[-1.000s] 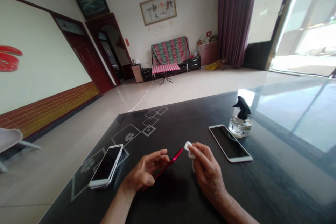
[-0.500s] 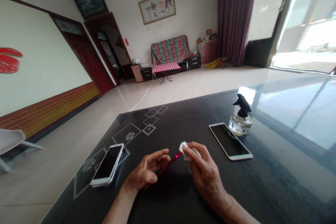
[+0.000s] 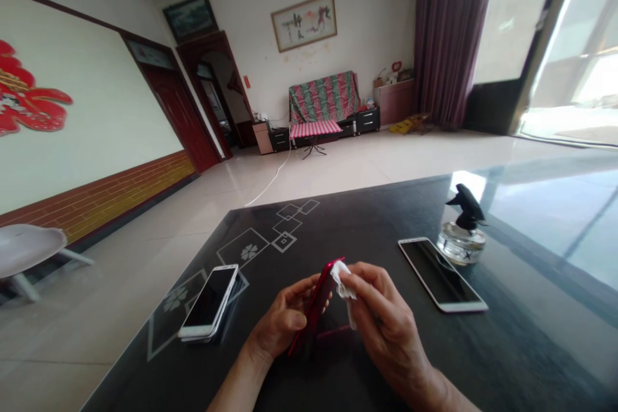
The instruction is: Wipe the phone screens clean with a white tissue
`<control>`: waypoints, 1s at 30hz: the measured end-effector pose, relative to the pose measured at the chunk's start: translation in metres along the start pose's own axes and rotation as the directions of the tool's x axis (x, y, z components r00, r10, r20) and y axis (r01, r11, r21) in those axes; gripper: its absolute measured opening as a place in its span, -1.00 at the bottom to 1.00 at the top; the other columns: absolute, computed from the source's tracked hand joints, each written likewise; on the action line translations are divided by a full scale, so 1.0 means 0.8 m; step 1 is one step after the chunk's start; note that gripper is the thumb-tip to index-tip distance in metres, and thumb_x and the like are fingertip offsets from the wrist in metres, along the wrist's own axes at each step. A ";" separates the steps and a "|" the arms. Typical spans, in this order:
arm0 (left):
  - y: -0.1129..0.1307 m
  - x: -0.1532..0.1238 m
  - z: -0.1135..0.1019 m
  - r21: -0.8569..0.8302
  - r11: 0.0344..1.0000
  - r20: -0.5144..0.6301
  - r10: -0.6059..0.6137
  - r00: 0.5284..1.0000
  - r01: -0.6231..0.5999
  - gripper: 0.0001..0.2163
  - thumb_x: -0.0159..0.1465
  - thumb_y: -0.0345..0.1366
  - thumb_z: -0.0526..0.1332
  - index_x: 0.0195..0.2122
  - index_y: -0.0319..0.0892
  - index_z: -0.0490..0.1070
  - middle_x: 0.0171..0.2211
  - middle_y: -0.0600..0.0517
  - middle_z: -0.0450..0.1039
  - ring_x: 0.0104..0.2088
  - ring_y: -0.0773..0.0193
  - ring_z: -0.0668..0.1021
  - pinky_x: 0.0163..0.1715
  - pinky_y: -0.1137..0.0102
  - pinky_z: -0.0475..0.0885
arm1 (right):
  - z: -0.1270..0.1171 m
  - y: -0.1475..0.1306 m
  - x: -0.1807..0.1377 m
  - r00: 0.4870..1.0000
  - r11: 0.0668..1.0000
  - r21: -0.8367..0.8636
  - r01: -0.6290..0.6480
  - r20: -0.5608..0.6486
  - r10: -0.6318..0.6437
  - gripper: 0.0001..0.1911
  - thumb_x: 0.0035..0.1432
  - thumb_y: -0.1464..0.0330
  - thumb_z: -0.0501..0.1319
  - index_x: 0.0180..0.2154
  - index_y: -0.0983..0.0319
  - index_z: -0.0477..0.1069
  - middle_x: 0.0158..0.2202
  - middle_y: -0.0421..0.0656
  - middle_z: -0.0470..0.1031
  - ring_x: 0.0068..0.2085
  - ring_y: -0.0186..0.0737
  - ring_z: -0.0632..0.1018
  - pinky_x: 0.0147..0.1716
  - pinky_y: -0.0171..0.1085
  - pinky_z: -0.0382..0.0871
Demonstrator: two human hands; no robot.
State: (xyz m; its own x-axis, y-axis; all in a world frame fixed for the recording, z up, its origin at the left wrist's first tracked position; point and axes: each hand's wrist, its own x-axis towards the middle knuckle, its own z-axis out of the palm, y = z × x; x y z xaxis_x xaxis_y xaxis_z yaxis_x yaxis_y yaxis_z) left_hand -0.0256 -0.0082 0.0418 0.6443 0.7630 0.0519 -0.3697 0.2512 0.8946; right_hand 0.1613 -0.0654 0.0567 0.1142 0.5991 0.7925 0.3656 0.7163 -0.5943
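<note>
My left hand grips a red phone and holds it tilted up on its edge above the black glass table. My right hand pinches a small white wipe and presses it against the upper part of the red phone. A white phone lies face up to the left of my hands. Another white-rimmed phone lies to the right.
A small glass spray bottle with a black nozzle stands just behind the right phone. A white stool sits on the tiled floor at the left. Across the room a covered bench stands against the wall.
The red phone has been turned from a low slant to a steeper, more upright angle. My right hand with the wipe has moved in closer against it. The view has shifted slightly.
</note>
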 end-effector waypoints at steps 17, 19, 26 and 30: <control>-0.018 0.013 -0.044 0.033 0.973 -0.328 0.228 0.917 -0.230 -0.36 -0.07 -0.33 0.42 0.10 -0.15 0.38 -0.02 -0.12 0.47 0.06 -0.02 0.42 0.11 0.18 0.24 | 0.065 0.080 0.035 0.991 0.966 0.233 -0.115 0.099 0.095 -0.70 0.28 0.46 0.05 -0.02 0.07 0.38 -0.15 -0.13 0.30 -0.43 -0.43 0.39 -0.53 -0.43 0.36; -0.017 0.011 -0.045 0.050 0.974 -0.345 0.225 0.911 -0.222 -0.35 -0.10 -0.33 0.43 0.09 -0.15 0.39 -0.03 -0.12 0.47 0.06 -0.03 0.42 0.10 0.18 0.25 | 0.068 0.075 0.040 0.991 0.957 0.259 -0.128 0.080 0.111 -0.69 0.28 0.45 0.06 0.00 0.05 0.38 -0.15 -0.14 0.29 -0.47 -0.45 0.36 -0.56 -0.44 0.34; -0.016 0.011 -0.038 0.125 0.970 -0.380 0.242 0.893 -0.209 -0.30 -0.12 -0.33 0.44 0.12 -0.15 0.36 -0.02 -0.14 0.47 0.06 -0.07 0.43 0.10 0.14 0.26 | 0.066 0.066 0.040 0.993 0.967 0.230 -0.107 0.074 0.092 -0.61 0.28 0.47 0.06 0.07 0.02 0.36 -0.12 -0.11 0.30 -0.23 -0.32 0.44 -0.35 -0.38 0.41; -0.015 0.019 -0.036 0.133 0.970 -0.406 0.242 0.881 -0.205 -0.30 -0.15 -0.36 0.45 0.10 -0.16 0.37 -0.06 -0.13 0.48 0.04 -0.08 0.44 0.09 0.12 0.27 | 0.068 0.073 0.043 0.998 0.974 0.220 -0.059 0.051 0.048 -0.60 0.28 0.49 0.04 0.07 0.02 0.37 -0.12 -0.11 0.31 -0.16 -0.28 0.44 -0.23 -0.32 0.42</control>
State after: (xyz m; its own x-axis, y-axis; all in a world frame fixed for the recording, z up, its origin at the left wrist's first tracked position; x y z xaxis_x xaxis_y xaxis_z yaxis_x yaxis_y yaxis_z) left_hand -0.0308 0.0179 0.0192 0.2066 0.9749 0.0823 -0.4014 0.0077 0.9159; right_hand 0.1367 0.0163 0.0423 0.0844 0.6507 0.7547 0.1459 0.7411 -0.6553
